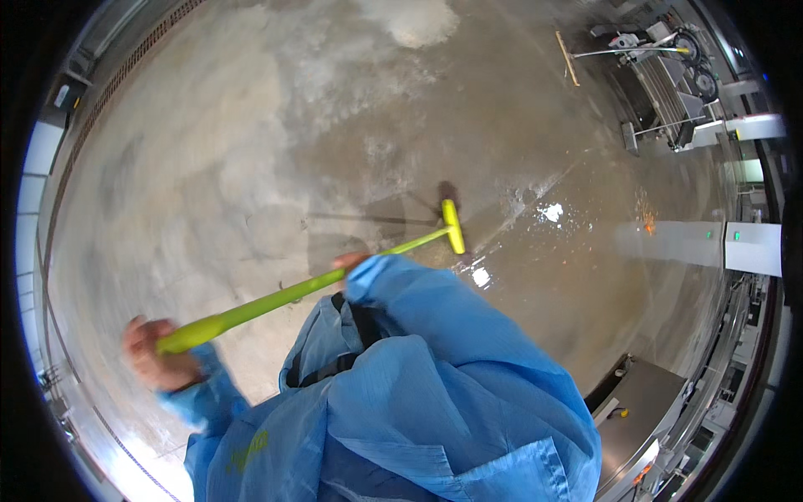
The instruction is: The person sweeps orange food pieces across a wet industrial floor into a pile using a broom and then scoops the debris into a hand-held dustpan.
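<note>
A lime-green long-handled tool, which looks like a floor squeegee (272, 302), slants across in front of me. Its T-shaped head (452, 226) is out to the right over wet concrete; whether it touches the floor I cannot tell. My left hand (159, 353), slightly blurred, is closed round the thick end of the handle. Farther along the handle my right hand (350, 262) grips it, partly hidden by its blue sleeve (452, 301).
Wet, stained concrete floor (335, 125) stretches ahead, with shiny puddles on the right. A wheeled metal frame (665, 88) and another long-handled squeegee (569, 58) stand far right. A steel cabinet (640, 402) is near right. A drain grate (138, 54) runs along the left.
</note>
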Available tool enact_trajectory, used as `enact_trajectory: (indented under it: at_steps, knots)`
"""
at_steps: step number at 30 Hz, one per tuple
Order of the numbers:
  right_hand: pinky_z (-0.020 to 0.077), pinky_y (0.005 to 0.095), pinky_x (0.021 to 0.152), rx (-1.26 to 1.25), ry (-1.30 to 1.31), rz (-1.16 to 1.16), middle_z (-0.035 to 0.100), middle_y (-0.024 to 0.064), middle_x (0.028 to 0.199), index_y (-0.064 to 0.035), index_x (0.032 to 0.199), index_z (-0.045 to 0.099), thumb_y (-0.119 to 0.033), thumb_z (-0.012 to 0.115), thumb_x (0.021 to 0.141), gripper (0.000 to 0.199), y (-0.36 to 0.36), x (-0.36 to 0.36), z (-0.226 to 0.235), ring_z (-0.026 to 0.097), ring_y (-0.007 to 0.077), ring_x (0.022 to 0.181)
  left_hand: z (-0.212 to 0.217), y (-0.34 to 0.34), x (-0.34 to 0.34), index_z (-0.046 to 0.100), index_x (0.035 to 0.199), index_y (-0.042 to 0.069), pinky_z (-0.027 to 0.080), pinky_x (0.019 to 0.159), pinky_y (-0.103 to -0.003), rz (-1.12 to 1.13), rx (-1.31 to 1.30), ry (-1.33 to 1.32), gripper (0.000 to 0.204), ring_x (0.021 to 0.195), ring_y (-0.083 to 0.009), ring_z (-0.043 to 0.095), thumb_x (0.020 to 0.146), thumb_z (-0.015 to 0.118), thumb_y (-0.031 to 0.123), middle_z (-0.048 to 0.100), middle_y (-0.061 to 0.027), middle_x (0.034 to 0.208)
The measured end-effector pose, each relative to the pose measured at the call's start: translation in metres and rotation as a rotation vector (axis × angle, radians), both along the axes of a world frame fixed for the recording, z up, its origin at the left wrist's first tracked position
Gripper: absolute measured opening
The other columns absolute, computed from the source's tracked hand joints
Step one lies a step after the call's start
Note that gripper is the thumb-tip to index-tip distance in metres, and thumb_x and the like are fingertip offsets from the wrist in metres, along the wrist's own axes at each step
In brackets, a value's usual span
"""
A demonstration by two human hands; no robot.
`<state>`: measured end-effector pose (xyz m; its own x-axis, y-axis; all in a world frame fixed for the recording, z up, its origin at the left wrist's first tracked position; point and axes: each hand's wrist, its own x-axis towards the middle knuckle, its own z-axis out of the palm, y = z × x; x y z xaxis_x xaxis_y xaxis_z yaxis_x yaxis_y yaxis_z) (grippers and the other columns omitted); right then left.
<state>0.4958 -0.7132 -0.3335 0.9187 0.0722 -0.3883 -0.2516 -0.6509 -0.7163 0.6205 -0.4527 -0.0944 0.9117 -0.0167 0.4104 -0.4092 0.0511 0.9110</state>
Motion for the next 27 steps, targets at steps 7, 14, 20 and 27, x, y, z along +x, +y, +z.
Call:
enact_trajectory:
  at_steps: [7, 14, 20, 27]
  knots:
    - [0.042, 0.0376, 0.069, -0.671, 0.437, -0.127, 0.058, 0.0068, 0.079, -0.0161, 0.074, 0.055, -0.022, 0.052, 0.07, 0.009, -0.176, -0.114, -0.039, 0.055, 0.0267, 0.076, -0.094, -0.14, -0.047, 0.052, 0.086, 0.001, 0.043, 0.053, -0.022, -1.032, 0.351, 0.116, 0.011, 0.058, -0.0102, 0.049, 0.078, 0.047, 0.006, 0.054, -0.0137, 0.1]
    - [0.0355, 0.0472, 0.075, -0.336, -0.021, -0.415, 0.056, 0.0086, 0.077, -0.0152, 0.08, 0.056, -0.026, 0.063, 0.057, 0.026, -0.187, 0.033, -0.005, 0.054, 0.0274, 0.077, -0.001, -0.173, 0.105, 0.051, 0.071, 0.003, 0.035, 0.04, -0.021, -0.372, 0.401, 0.243, 0.021, 0.045, -0.0079, 0.044, 0.081, 0.048, 0.022, 0.06, -0.0107, 0.071]
    - [0.0433, 0.0423, 0.062, 0.241, -0.175, 0.016, 0.056, 0.0156, 0.072, -0.0108, 0.074, 0.056, -0.021, 0.052, 0.066, 0.013, -0.143, 0.203, 0.101, 0.054, 0.0339, 0.07, 0.144, -0.141, 0.177, 0.04, 0.065, 0.01, 0.033, 0.062, -0.031, -0.006, 0.269, -0.092, 0.031, 0.063, -0.0154, 0.04, 0.086, 0.036, 0.032, 0.043, -0.0036, 0.064]
    - [0.0415, 0.0384, 0.061, 0.312, -0.081, 0.192, 0.055, 0.0133, 0.069, -0.0099, 0.069, 0.054, -0.024, 0.056, 0.064, 0.015, -0.183, 0.251, 0.099, 0.054, 0.0296, 0.07, 0.15, -0.216, 0.171, 0.041, 0.065, 0.013, 0.03, 0.067, -0.033, -0.107, 0.306, -0.246, 0.032, 0.064, -0.0156, 0.038, 0.087, 0.032, 0.033, 0.04, -0.0016, 0.061]
